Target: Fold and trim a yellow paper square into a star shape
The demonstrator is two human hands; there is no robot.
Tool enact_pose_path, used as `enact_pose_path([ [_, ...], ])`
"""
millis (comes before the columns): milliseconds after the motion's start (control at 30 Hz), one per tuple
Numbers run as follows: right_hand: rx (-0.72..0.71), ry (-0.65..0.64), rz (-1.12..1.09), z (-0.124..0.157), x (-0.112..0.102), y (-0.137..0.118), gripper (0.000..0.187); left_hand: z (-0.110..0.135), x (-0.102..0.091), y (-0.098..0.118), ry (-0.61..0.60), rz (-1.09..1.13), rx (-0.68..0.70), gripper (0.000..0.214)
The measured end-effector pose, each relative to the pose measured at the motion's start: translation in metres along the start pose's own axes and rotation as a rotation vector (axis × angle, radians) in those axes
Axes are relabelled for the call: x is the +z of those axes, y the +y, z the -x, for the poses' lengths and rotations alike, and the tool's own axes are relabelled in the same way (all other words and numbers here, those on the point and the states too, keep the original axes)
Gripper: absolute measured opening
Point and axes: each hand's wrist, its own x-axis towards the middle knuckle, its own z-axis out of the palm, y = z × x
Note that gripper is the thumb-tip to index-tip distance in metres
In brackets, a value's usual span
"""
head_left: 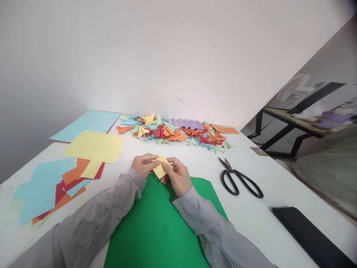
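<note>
Holding a small piece of yellow paper (160, 168) between the fingers, the person works with both hands close together near the middle of the white table (200, 160). The left hand (144, 165) is gripping the piece from its left side, with the thumb lying on it. The right hand (178, 177) is gripping it from the right side, its thumb also pressed on the face of the paper, and its other fingers are curled partly behind. The piece is tilted, with one corner pointing upward, and it appears at the far edge of a green sheet (156, 223); whether it touches this sheet cannot be told. Both forearms wear grey sleeves (92, 219) and pass above the green sheet.

To the right of the hands lie black-handled scissors (232, 171), slightly opened, with the blades directed away from the person. Nearer, on the same side, is a long black object (312, 234). Along the wall (167, 56) there is a heap of folded paper shapes (174, 136) in many colours, with a purple pleated strip (187, 124) among them. On the left, a large yellow sheet (96, 145) overlaps a light blue sheet (85, 124), and coloured scraps (46, 182) are spread nearer to the person.
</note>
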Motion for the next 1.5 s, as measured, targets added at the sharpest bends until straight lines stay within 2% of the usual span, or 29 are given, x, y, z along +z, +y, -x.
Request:
enact_pose_path([
  [100, -0.007, 0.012, -0.009, -0.0001, 0.0003, 0.0002, 0.023, 0.0006, 0.0013, 0.0017, 0.002, -0.018, 0.028, 0.022],
  [300, -0.021, 0.043, -0.038, 0.0008, -0.0007, -0.0026, 0.018, -0.0006, -0.0002, -0.0021, -0.027, 0.02, -0.041, 0.026],
  [533, 0.01, 0.063, -0.104, 0.0007, -0.0014, -0.0037, 0.014, -0.0011, -0.002, -0.0028, -0.06, 0.022, -0.022, 0.018],
  [700, 0.018, 0.11, -0.143, -0.0002, -0.0024, -0.0017, 0.01, -0.0002, -0.0004, -0.0017, -0.048, 0.065, -0.101, 0.018],
  [1100, 0.033, 0.135, -0.162, 0.0008, -0.0021, -0.0019, 0.002, 0.0004, 0.0001, 0.0018, -0.059, 0.07, -0.076, 0.01],
  [1167, 0.036, 0.148, -0.196, -0.0003, -0.0024, -0.0017, 0.003, -0.0006, -0.0019, 0.002, -0.098, 0.134, -0.128, 0.014],
  [1300, 0.08, 0.198, -0.321, -0.004, -0.0043, -0.0023, 0.009, -0.0026, -0.0064, 0.003, -0.259, 0.27, -0.267, 0.029],
  [1367, 0.112, 0.206, -0.361, -0.0053, -0.0052, -0.003, 0.011, -0.0024, -0.0069, 0.0033, -0.29, 0.281, -0.27, 0.033],
  [1500, 0.142, 0.195, -0.377, -0.0056, -0.0055, -0.0039, 0.013, -0.0005, -0.0058, 0.0029, -0.278, 0.264, -0.234, 0.035],
])
